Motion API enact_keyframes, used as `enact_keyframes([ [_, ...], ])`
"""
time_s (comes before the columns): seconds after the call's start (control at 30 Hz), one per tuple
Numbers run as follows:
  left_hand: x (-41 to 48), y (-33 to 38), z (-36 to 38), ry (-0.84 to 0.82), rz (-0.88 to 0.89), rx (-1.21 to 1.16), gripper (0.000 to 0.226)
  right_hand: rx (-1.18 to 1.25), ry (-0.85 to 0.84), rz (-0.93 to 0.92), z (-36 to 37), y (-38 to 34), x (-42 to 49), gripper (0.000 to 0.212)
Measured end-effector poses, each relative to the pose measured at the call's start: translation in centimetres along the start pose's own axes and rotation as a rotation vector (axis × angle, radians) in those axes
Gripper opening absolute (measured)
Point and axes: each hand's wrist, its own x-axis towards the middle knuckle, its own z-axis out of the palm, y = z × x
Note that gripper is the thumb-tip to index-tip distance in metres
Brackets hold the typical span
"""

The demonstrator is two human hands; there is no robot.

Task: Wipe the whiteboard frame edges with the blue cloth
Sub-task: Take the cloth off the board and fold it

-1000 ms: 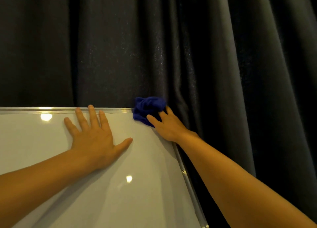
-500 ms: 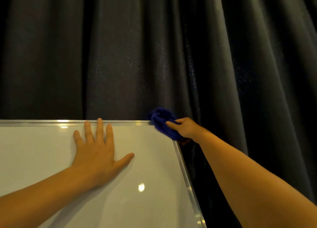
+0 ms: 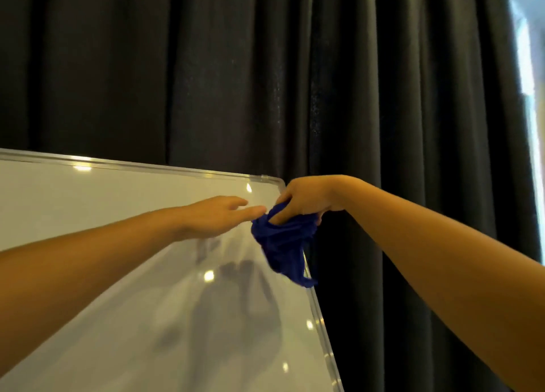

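I saw right hand (image 3: 306, 198) gripped blue cloth (image 3: 283, 244) at whiteboard frame (image 3: 320, 327) corner; left hand (image 3: 218, 216) open, fingertips touching cloth.

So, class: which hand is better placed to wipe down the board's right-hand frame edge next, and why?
The right hand. It already grips the blue cloth, which hangs against the right frame edge below the corner. The left hand is open and holds nothing, only its fingertips near the cloth.

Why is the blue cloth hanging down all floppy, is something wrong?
Nothing looks broken or spilled. The blue cloth is bunched and dangling from the right hand at the whiteboard frame near its top right corner. The left hand reaches toward it.
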Motion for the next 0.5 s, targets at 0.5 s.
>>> enact_keyframes([
  [0.5, -17.7, -8.1, 11.4, 0.016, -0.148, -1.237, 0.022, 1.527, 0.155, -0.033, 23.5, -3.7, -10.9, 0.037],
])
